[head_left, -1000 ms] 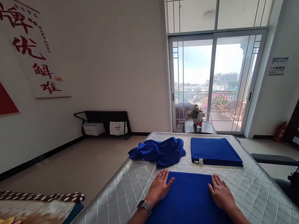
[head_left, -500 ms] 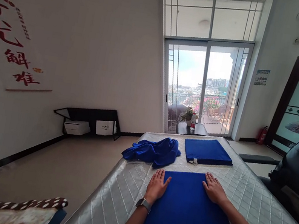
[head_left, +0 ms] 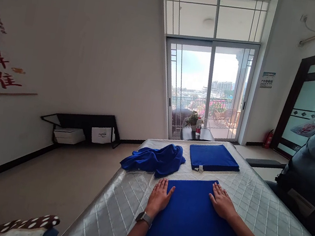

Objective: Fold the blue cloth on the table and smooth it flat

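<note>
1. Your view swings slightly right from the earlier frame, so the lettered scroll (head_left: 3,80) slips further out of sight; your left hand (head_left: 159,197) and right hand (head_left: 223,203) keep their places by the far corners of the flat blue cloth (head_left: 191,220).
2. Both your hands lie open and palm-down, fingers nearly together, thumbs spread inward, gripping nothing. The left lies along the cloth's left edge, the right across its far right corner.
3. For a good press, I'd keep your palms level and your pressure even, easing outward from the middle so the corners stay square.
4. The cloth lies directly in front of you on the silver quilted surface (head_left: 119,204), a plain deep blue panel with a straight far edge and no obvious creases; its near left corner runs out of view.
5. Beyond your hands, a crumpled blue cloth (head_left: 156,160) sits at left, and a neat folded blue stack (head_left: 214,156) with a white tag (head_left: 200,168) at right, apart from your piece.
</note>
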A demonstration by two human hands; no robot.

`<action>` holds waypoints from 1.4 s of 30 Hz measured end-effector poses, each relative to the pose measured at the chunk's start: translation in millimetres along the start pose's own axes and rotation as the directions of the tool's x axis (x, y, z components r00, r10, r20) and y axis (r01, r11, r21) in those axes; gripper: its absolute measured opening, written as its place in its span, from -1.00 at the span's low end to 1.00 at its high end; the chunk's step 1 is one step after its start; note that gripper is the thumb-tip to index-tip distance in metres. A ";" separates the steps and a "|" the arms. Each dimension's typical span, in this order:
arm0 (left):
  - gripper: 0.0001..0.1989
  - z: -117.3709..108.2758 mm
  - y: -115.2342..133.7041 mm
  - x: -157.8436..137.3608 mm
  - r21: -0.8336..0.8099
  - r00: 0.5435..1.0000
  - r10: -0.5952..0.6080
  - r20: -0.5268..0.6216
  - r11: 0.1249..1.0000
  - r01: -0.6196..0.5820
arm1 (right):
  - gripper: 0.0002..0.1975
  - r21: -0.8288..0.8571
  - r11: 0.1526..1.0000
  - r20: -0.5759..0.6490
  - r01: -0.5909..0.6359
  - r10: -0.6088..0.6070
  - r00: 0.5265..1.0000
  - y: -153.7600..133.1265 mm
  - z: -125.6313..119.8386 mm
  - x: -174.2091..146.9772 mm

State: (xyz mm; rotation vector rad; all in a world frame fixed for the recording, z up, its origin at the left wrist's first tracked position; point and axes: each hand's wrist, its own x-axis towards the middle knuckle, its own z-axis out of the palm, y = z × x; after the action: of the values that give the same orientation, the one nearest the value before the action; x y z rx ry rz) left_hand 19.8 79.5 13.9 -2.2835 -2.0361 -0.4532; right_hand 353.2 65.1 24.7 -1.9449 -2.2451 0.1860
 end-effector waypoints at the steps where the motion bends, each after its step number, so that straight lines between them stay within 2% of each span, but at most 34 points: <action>1: -0.15 0.1 -0.3 0.2 0.002 1.000 0.003 0.000 1.000 -0.003 | -0.24 0.001 1.000 -0.002 0.002 -0.002 1.000 0.2 0.2 0.2; 13: -0.17 -0.8 4.0 1.3 0.082 0.997 -0.011 0.075 0.997 0.004 | -0.20 0.058 0.998 -0.051 0.033 -0.031 0.998 3.1 4.9 0.3; 18: -0.22 -6.1 7.8 -1.1 0.124 0.996 -0.001 0.094 0.992 -0.011 | -0.23 0.092 0.995 -0.042 0.032 -0.028 0.999 1.6 0.0 -4.1; 24: -0.30 -8.3 10.0 -2.1 0.119 0.996 0.030 0.083 0.992 -0.040 | -0.27 0.042 0.999 -0.028 0.032 -0.030 0.999 -3.1 -10.5 1.1; 30: -0.20 -9.4 9.5 -3.0 0.092 0.995 0.000 0.101 0.996 -0.009 | -0.26 0.110 0.994 -0.044 0.029 -0.025 0.999 -1.4 -12.8 11.3; 35: -0.26 -9.0 10.6 -3.3 0.092 0.994 0.011 0.104 0.995 -0.021 | -0.25 0.137 0.990 -0.043 0.014 -0.008 0.999 2.2 -5.0 12.0; 42: -0.35 -21.8 14.0 6.5 0.147 0.983 -0.023 0.185 0.989 -0.004 | -0.27 0.136 0.990 -0.077 0.032 -0.021 0.997 3.4 -5.2 11.4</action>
State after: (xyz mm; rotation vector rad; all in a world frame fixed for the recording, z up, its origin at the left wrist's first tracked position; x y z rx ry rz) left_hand 30.1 78.9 38.6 -2.3056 -2.0834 -0.0877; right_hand 356.0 76.7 29.6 -1.8201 -2.1488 0.2522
